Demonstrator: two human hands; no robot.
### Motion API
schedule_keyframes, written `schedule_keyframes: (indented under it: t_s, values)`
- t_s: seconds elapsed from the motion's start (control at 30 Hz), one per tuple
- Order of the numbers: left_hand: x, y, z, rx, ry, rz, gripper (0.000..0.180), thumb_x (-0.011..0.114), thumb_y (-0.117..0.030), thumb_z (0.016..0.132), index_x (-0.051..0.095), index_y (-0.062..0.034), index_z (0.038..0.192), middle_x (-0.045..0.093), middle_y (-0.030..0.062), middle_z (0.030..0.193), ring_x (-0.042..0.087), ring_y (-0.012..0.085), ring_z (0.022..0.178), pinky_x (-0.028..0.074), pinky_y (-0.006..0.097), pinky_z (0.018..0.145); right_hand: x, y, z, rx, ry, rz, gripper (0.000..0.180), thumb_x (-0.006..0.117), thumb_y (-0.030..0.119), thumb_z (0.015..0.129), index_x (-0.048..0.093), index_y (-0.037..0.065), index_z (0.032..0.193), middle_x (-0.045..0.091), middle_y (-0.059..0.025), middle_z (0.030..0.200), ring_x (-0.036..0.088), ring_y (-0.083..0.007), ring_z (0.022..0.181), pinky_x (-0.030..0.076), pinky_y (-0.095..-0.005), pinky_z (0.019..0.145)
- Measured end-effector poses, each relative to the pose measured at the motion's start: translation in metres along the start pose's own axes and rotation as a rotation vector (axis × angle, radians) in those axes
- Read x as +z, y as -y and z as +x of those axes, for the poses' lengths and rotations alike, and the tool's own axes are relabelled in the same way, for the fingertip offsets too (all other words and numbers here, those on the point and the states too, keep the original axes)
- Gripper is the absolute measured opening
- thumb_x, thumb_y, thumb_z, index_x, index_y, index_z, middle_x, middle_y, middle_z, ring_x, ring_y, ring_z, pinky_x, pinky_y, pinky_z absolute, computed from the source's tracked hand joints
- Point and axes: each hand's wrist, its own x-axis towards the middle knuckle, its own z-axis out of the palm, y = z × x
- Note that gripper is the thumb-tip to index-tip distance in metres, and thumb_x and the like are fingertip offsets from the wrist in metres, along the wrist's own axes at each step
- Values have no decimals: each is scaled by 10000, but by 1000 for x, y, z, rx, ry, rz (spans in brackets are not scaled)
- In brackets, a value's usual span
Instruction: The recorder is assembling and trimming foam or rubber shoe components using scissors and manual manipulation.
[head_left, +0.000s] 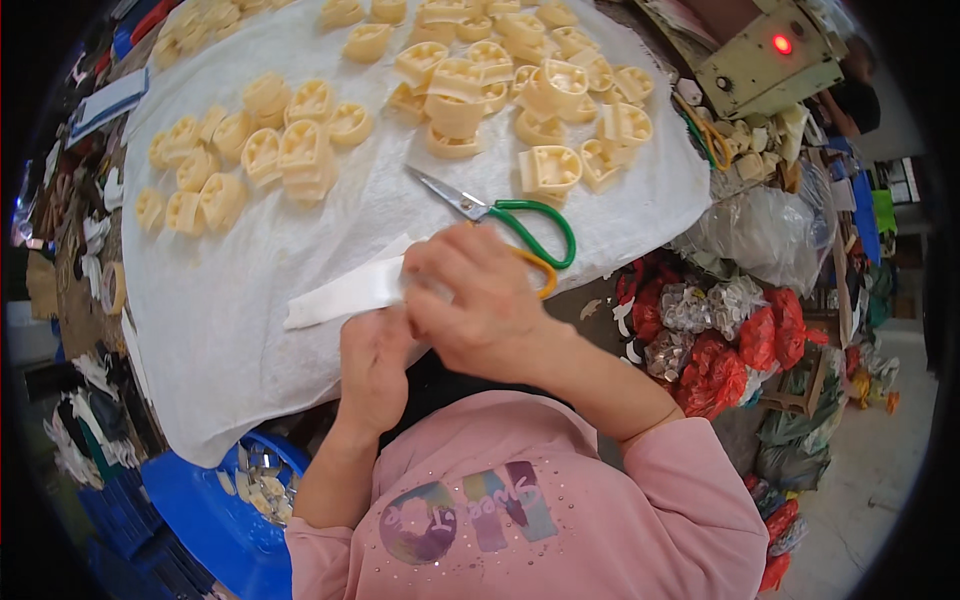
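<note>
Near the table's front edge, my left hand point(376, 368) is closed, its fingertips at the lower edge of a folded white strip point(345, 293). My right hand point(480, 290) bends its fingers over the strip's right end, close against the left hand. Whether the strip is paper or cloth, I cannot tell. Just beyond the right hand lies a pair of scissors point(470, 205), blades pointing to the far left; one handle loop is green, the other orange and partly behind that hand. Cream moulded pieces point(305, 155) lie in clusters farther back, some stacked.
A white cloth point(240, 370) covers the table. Below its left front corner stands a blue basin point(190, 510) with small pale pieces inside. To the right are red plastic bags point(710, 375), clear plastic sheeting point(765, 230) and a beige machine box point(770, 65) with a lit red lamp.
</note>
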Motion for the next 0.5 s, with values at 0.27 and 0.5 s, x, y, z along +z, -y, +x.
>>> schedule_keyframes:
  t_s: [0.27, 0.5]
  values:
    - [25, 5, 14, -153, -242, -789, 440, 316, -230, 986, 418, 98, 1261, 598, 115, 840, 544, 117, 686, 424, 238, 566, -40, -84, -23, 278, -111, -122, 420, 507, -109, 637, 576, -3, 1037, 555, -154, 1079, 498, -332, 1026, 414, -389, 877]
    - [33, 4, 19, -193, -271, -754, 427, 326, -225, 976, 445, 95, 1233, 595, 117, 874, 530, 132, 656, 407, 248, 550, -52, -103, -34, 587, 17, -214, 475, 510, -62, 671, 567, 17, 1136, 582, -153, 1043, 530, -324, 995, 438, -386, 864]
